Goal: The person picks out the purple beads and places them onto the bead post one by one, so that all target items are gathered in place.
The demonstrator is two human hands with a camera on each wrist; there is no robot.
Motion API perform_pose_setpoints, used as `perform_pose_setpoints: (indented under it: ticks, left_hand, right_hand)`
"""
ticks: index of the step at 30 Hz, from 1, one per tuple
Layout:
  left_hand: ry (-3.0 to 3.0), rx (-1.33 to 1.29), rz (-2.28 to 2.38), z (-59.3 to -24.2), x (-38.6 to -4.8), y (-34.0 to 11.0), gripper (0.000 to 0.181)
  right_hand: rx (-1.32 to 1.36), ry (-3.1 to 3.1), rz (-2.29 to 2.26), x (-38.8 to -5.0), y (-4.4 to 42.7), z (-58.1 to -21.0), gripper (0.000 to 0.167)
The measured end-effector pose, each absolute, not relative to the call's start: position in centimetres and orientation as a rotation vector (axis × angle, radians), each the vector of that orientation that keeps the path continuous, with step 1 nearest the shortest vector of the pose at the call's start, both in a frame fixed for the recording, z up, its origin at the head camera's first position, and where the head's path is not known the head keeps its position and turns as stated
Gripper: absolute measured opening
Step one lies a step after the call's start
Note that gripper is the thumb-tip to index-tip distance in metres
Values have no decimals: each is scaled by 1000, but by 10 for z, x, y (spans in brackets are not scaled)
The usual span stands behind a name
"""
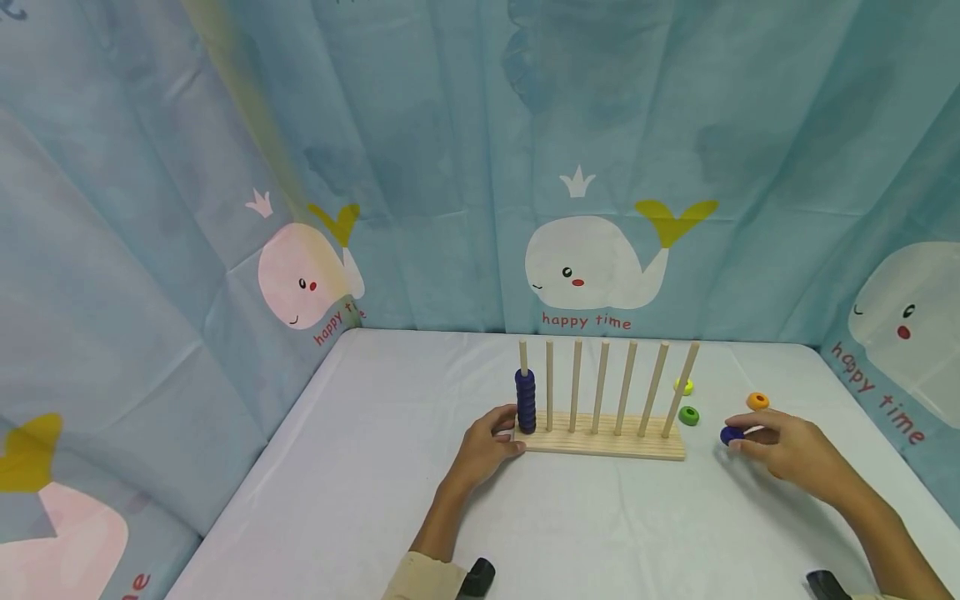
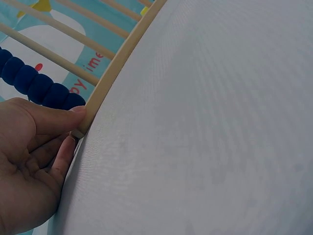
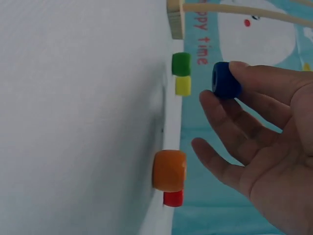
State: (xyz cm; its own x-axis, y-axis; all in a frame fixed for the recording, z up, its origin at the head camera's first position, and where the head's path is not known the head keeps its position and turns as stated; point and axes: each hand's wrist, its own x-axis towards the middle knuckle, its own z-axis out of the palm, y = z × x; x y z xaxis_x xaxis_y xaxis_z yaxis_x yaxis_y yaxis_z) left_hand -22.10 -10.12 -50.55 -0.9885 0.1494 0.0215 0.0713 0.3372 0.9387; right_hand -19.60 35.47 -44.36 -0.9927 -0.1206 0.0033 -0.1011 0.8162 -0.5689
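Note:
My left hand [image 1: 483, 450] holds the left end of a wooden peg rack [image 1: 603, 447], a flat base with several upright pegs. In the left wrist view, the thumb [image 2: 58, 120] lies against the base's edge [image 2: 105, 88]. A stack of dark blue beads [image 1: 527, 402] fills most of the leftmost peg; the other pegs carry none. Off to the right of the rack, my right hand [image 1: 798, 454] pinches one loose blue bead [image 3: 226, 81] between thumb and fingers. The right wrist view shows that bead raised off the table, its hole facing the tabletop.
Loose beads lie on the white table [image 1: 360, 467]: green [image 1: 688, 416] and yellow [image 1: 686, 386] close to the rack's right end, orange [image 1: 757, 401] behind my right hand. A red bead [image 3: 173, 198] appears beyond the orange one. A blue whale-print curtain [image 1: 450, 167] encloses the table.

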Motion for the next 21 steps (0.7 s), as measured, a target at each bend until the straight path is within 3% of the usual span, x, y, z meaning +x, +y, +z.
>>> perform_pose_setpoints:
  ticks: [21]
  left_hand:
    - [2519, 189, 1747, -506, -222, -101, 64]
  right_hand:
    - [-429, 3190, -1154, -185, 342, -424, 39]
